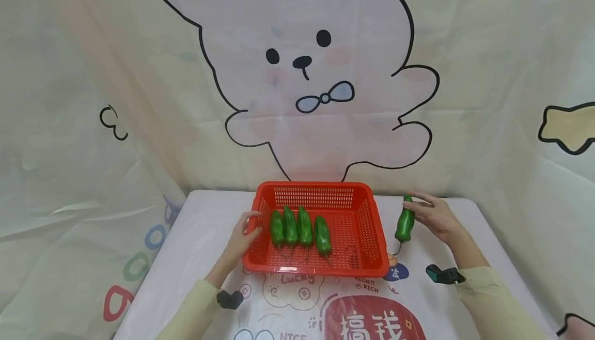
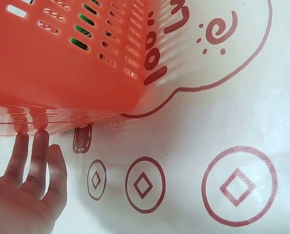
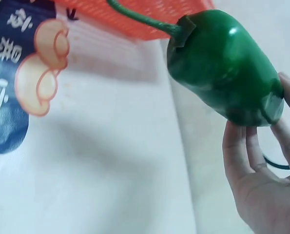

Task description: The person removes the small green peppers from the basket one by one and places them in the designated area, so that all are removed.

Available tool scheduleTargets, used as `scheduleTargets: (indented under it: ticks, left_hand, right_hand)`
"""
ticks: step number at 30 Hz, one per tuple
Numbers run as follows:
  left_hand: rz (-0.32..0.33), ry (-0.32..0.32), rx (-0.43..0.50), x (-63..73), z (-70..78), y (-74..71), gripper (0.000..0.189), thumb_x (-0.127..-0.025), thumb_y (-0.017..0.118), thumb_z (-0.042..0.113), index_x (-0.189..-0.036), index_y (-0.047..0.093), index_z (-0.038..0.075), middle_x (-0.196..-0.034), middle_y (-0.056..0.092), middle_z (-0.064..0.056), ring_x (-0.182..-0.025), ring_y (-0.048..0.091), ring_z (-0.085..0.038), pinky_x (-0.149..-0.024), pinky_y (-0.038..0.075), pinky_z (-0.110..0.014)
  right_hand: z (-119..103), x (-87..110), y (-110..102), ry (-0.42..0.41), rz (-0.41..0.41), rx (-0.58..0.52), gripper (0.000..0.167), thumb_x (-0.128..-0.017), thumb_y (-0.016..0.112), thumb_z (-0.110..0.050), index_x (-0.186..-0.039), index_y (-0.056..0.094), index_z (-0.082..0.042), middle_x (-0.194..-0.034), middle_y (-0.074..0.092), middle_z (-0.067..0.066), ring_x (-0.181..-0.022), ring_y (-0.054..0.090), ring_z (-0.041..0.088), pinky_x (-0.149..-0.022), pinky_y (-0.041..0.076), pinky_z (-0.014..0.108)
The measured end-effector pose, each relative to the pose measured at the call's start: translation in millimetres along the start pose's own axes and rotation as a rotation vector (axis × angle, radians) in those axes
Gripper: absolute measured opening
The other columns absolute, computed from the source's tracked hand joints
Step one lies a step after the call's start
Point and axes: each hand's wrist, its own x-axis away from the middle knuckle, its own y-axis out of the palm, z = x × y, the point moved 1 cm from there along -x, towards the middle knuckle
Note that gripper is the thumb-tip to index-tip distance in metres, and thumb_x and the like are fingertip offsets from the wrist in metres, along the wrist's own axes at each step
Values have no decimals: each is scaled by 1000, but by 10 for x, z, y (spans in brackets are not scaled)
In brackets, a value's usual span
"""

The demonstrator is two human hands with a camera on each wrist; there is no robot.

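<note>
A red plastic basket with slotted walls holds several green peppers, side by side toward its left half. At the basket's left rim, my left hand grips the edge; in the left wrist view its fingers touch the outer wall. To the right of the basket, my right hand pinches another green pepper by its tip, stem hanging down. Seen from the right wrist, this pepper is glossy, and the fingertips and thumb hold its blunt end.
The basket stands on a table with a white printed cover, near its back edge. A pale curtain with a cartoon animal hangs behind and at both sides. Dark wrist devices sit near both sleeves.
</note>
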Motion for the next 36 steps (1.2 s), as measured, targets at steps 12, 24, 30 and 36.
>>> scheduleTargets:
  ticks: [12, 24, 30, 36]
  left_hand:
    - [-10, 6, 24, 154, 350, 21, 46, -97, 63, 3, -140, 47, 5, -151, 41, -21, -129, 49, -49, -89, 52, -59]
    - [2, -13, 30, 32, 103, 23, 46, -98, 61, 1, -141, 47, 8, -152, 41, -19, -127, 51, -48, -87, 54, -58]
    - [0, -1, 27, -25, -44, 11, 45, -99, 62, 3, -140, 49, 15, -152, 42, -14, -128, 52, -43, -87, 56, -54]
    - [-11, 10, 24, -23, -53, -3, 44, -99, 62, 4, -139, 50, 16, -151, 44, -14, -127, 53, -42, -86, 57, -51]
  right_hand:
    - [275, -223, 74, -20, -91, 185, 70, -97, 71, -33, -150, 43, 2, -139, 52, 30, -121, 56, 36, -104, 44, 52]
    - [478, -285, 93, 1, -51, 245, 75, -95, 73, -38, -151, 43, 1, -142, 51, 31, -126, 53, 44, -101, 48, 51]
    - [560, -300, 101, 0, -20, 234, 73, -94, 74, -36, -149, 45, 2, -141, 51, 31, -126, 54, 45, -97, 51, 47]
    - [567, -315, 126, -6, -6, 252, 69, -94, 74, -34, -147, 49, 2, -139, 53, 31, -123, 56, 45, -94, 54, 43]
